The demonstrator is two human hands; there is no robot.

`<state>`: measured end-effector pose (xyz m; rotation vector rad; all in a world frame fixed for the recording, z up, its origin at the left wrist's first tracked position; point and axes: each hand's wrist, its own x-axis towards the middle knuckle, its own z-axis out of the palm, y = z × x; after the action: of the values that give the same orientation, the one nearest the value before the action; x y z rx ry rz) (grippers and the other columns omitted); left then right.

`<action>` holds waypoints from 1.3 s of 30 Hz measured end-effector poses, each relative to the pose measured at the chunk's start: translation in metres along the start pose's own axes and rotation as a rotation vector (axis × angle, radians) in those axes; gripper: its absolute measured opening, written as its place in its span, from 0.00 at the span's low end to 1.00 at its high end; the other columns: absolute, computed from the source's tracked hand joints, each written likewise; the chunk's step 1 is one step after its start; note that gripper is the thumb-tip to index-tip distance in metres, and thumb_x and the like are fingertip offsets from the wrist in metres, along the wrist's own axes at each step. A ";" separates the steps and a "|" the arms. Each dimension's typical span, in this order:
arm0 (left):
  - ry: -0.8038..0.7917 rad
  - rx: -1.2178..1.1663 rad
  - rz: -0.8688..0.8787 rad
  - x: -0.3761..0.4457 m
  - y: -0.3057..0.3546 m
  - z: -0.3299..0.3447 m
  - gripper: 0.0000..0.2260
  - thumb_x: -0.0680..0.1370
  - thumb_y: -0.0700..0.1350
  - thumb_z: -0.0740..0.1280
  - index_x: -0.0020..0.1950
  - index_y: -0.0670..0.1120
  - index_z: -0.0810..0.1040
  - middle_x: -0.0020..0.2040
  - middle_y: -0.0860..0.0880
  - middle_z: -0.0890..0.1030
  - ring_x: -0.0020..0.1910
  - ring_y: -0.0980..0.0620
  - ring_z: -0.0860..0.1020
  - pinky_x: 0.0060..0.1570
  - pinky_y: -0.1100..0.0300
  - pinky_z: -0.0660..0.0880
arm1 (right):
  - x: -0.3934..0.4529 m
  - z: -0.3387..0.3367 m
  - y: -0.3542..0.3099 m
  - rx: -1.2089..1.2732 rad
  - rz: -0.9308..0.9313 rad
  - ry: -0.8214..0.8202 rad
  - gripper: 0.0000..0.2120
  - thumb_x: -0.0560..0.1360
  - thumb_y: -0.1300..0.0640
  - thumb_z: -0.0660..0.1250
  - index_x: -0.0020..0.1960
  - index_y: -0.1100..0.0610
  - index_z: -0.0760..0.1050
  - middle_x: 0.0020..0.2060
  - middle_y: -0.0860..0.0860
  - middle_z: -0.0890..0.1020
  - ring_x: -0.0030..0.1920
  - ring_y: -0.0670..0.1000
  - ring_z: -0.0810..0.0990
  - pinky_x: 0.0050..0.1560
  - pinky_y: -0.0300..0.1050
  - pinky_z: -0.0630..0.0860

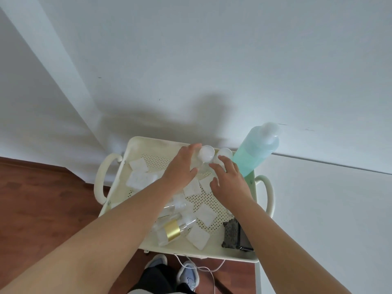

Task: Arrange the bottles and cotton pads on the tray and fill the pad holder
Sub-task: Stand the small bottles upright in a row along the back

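Observation:
A cream perforated tray (135, 149) on a cart holds scattered square white cotton pads (139, 165), (204, 212), (198, 236). Two small clear bottles with white round caps (205, 153), (225, 152) stand at the far edge. A tall bottle of green liquid (252, 154) stands at the far right corner. A clear bottle with a gold collar (172, 229) lies near the front, beside other clear bottles (176, 203). My left hand (180, 169) reaches beside the left capped bottle, fingers spread. My right hand (229, 179) hovers open just in front of the right one.
A dark perforated holder (231, 232) with a dark object beside it lies at the tray's front right. The cart has looped handles (101, 179), (268, 192) on both sides. A white wall stands right behind. A white cable (203, 267) and my shoes (188, 274) are below.

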<state>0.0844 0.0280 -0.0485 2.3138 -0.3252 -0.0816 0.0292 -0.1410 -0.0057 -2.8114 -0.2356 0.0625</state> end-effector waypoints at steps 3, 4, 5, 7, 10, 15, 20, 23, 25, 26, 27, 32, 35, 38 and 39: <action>-0.157 -0.017 -0.084 -0.021 -0.020 -0.024 0.24 0.72 0.43 0.74 0.64 0.59 0.70 0.55 0.54 0.75 0.47 0.55 0.78 0.47 0.59 0.77 | -0.015 0.004 -0.022 0.035 -0.007 -0.179 0.16 0.75 0.55 0.62 0.63 0.50 0.73 0.59 0.49 0.74 0.59 0.52 0.73 0.52 0.49 0.75; -0.244 -0.001 -0.112 -0.031 -0.028 -0.032 0.21 0.72 0.44 0.75 0.59 0.59 0.73 0.53 0.56 0.77 0.46 0.55 0.79 0.48 0.60 0.78 | -0.020 0.008 -0.028 0.011 -0.018 -0.296 0.16 0.75 0.54 0.63 0.63 0.49 0.73 0.57 0.49 0.75 0.57 0.52 0.75 0.51 0.49 0.76; -0.326 0.020 -0.143 -0.041 -0.035 -0.038 0.18 0.71 0.45 0.75 0.56 0.60 0.74 0.51 0.57 0.78 0.46 0.56 0.79 0.48 0.60 0.78 | -0.024 0.013 -0.034 -0.014 -0.031 -0.401 0.18 0.74 0.54 0.64 0.63 0.48 0.72 0.57 0.49 0.76 0.57 0.53 0.75 0.52 0.51 0.76; -0.454 0.077 -0.211 -0.061 -0.045 -0.047 0.17 0.70 0.48 0.75 0.56 0.59 0.75 0.52 0.57 0.78 0.48 0.57 0.78 0.49 0.61 0.76 | -0.031 0.026 -0.040 -0.039 -0.036 -0.549 0.24 0.72 0.55 0.69 0.66 0.47 0.69 0.60 0.50 0.73 0.58 0.54 0.75 0.54 0.52 0.76; -0.556 0.214 -0.220 -0.080 -0.051 -0.049 0.23 0.71 0.52 0.73 0.65 0.56 0.73 0.57 0.56 0.75 0.56 0.55 0.75 0.51 0.62 0.69 | -0.035 0.044 -0.042 0.002 -0.011 -0.661 0.35 0.68 0.60 0.75 0.69 0.47 0.64 0.62 0.53 0.71 0.57 0.56 0.75 0.55 0.51 0.76; -0.615 0.318 -0.199 -0.088 -0.043 -0.045 0.34 0.71 0.49 0.73 0.75 0.51 0.63 0.66 0.48 0.74 0.64 0.48 0.73 0.59 0.55 0.71 | -0.033 0.059 -0.038 -0.100 -0.062 -0.664 0.32 0.68 0.62 0.74 0.68 0.49 0.67 0.61 0.53 0.73 0.58 0.56 0.73 0.53 0.52 0.76; -0.613 0.304 -0.197 -0.088 -0.038 -0.049 0.41 0.68 0.47 0.75 0.76 0.52 0.57 0.58 0.46 0.76 0.55 0.48 0.76 0.53 0.51 0.77 | -0.033 0.062 -0.040 -0.153 -0.106 -0.655 0.30 0.68 0.54 0.75 0.67 0.50 0.69 0.60 0.52 0.73 0.61 0.56 0.71 0.56 0.53 0.75; -0.547 0.271 -0.187 -0.094 -0.042 -0.053 0.42 0.67 0.50 0.76 0.76 0.53 0.57 0.60 0.50 0.74 0.57 0.52 0.73 0.55 0.55 0.74 | -0.031 0.056 -0.038 -0.047 -0.102 -0.648 0.29 0.66 0.53 0.77 0.64 0.50 0.71 0.61 0.50 0.76 0.60 0.54 0.72 0.56 0.50 0.74; -0.476 0.217 -0.170 -0.100 -0.044 -0.058 0.42 0.66 0.52 0.76 0.75 0.54 0.58 0.61 0.53 0.71 0.57 0.55 0.71 0.55 0.60 0.70 | -0.030 0.046 -0.035 0.168 -0.042 -0.693 0.29 0.66 0.52 0.77 0.63 0.49 0.71 0.62 0.50 0.76 0.57 0.51 0.75 0.54 0.45 0.72; -0.439 0.193 -0.157 -0.102 -0.044 -0.062 0.42 0.66 0.52 0.76 0.75 0.55 0.59 0.61 0.54 0.70 0.57 0.57 0.70 0.54 0.62 0.68 | -0.029 0.040 -0.035 0.269 -0.022 -0.711 0.29 0.65 0.50 0.77 0.63 0.48 0.71 0.61 0.49 0.76 0.55 0.50 0.76 0.53 0.45 0.71; -0.404 0.172 -0.146 -0.103 -0.044 -0.066 0.41 0.65 0.52 0.76 0.74 0.56 0.61 0.61 0.56 0.69 0.57 0.58 0.70 0.54 0.63 0.68 | -0.028 0.034 -0.035 0.342 -0.015 -0.711 0.29 0.65 0.48 0.77 0.63 0.46 0.71 0.60 0.48 0.77 0.52 0.48 0.77 0.51 0.44 0.71; -0.190 0.077 -0.130 -0.086 -0.038 -0.090 0.37 0.63 0.49 0.78 0.69 0.52 0.68 0.56 0.57 0.69 0.53 0.54 0.73 0.51 0.61 0.73 | -0.014 0.004 -0.035 0.397 -0.044 -0.583 0.28 0.63 0.46 0.78 0.60 0.43 0.73 0.53 0.43 0.77 0.44 0.40 0.77 0.48 0.41 0.74; -0.004 -0.001 -0.173 -0.063 -0.034 -0.098 0.35 0.64 0.45 0.79 0.67 0.52 0.69 0.58 0.53 0.72 0.52 0.51 0.75 0.49 0.59 0.77 | 0.008 -0.012 -0.032 0.371 -0.047 -0.475 0.27 0.63 0.49 0.78 0.60 0.44 0.74 0.54 0.44 0.77 0.45 0.39 0.76 0.51 0.41 0.74; 0.109 -0.061 -0.250 -0.037 -0.033 -0.095 0.32 0.64 0.44 0.79 0.65 0.54 0.71 0.58 0.51 0.74 0.50 0.49 0.77 0.48 0.57 0.76 | 0.038 -0.023 -0.032 0.380 -0.011 -0.340 0.27 0.64 0.50 0.78 0.61 0.46 0.74 0.55 0.46 0.78 0.46 0.41 0.76 0.50 0.39 0.72; 0.134 -0.091 -0.283 -0.029 -0.033 -0.092 0.31 0.64 0.43 0.79 0.64 0.54 0.71 0.58 0.51 0.74 0.51 0.49 0.76 0.47 0.57 0.75 | 0.049 -0.024 -0.032 0.372 -0.006 -0.288 0.28 0.64 0.50 0.78 0.62 0.46 0.74 0.56 0.46 0.78 0.49 0.43 0.76 0.51 0.39 0.71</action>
<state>0.0782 0.1219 -0.0102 2.2470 0.0734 -0.0798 0.0742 -0.1103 0.0264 -2.4231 -0.2673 0.4618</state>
